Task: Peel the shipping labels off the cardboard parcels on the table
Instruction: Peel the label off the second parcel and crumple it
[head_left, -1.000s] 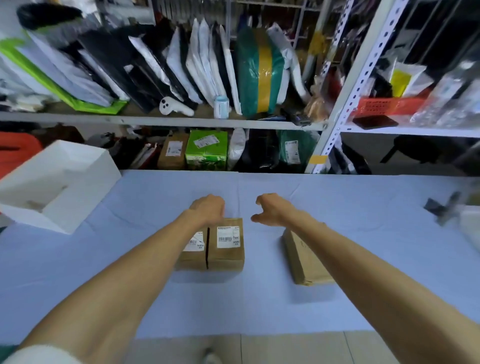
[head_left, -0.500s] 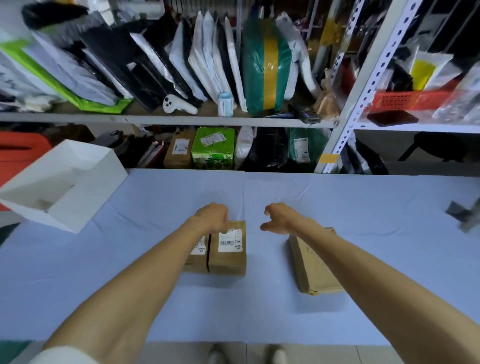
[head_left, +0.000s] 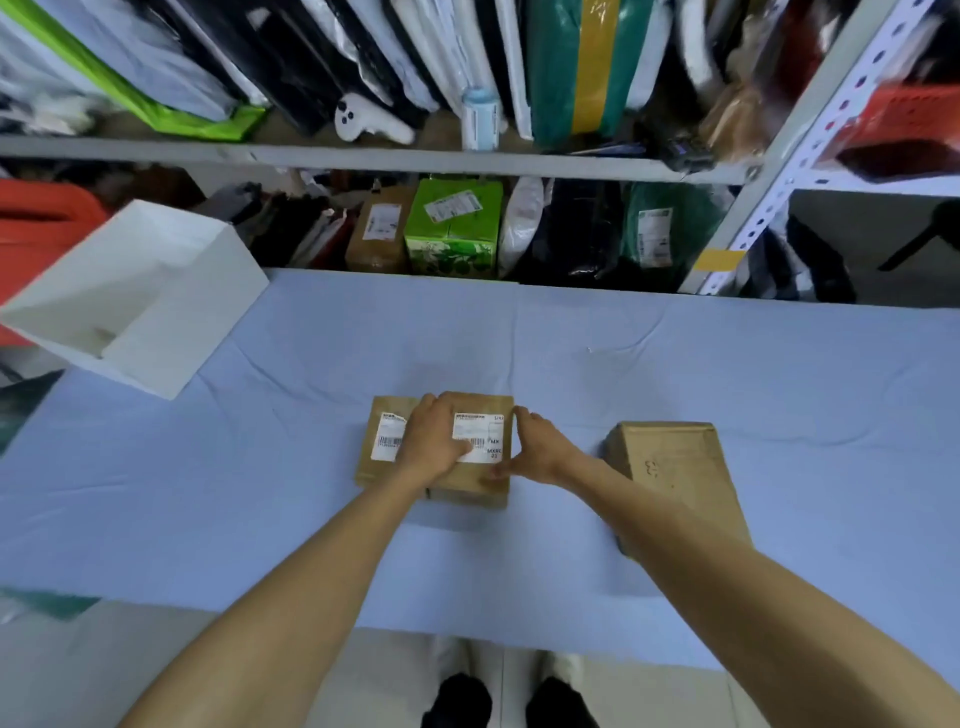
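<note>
Two small cardboard parcels stand side by side on the blue table (head_left: 260, 493). The left parcel (head_left: 374, 467) carries a white label (head_left: 387, 436) with a lifted top corner. The middle parcel (head_left: 475, 483) carries a white barcode label (head_left: 480, 434). My left hand (head_left: 434, 439) lies on top of the middle parcel, its thumb on the label. My right hand (head_left: 540, 447) holds that parcel's right side, with fingers at its far corner and thumb at its near edge. A third, larger parcel (head_left: 675, 467) lies to the right with no label showing.
A white open box (head_left: 156, 332) sits at the table's back left. Metal shelves (head_left: 363, 156) packed with mailers and parcels stand behind the table. My feet (head_left: 509, 701) show below the table's near edge.
Both hands came back from beyond the parcels and settled on the middle parcel. The view tilted down and moved closer.
</note>
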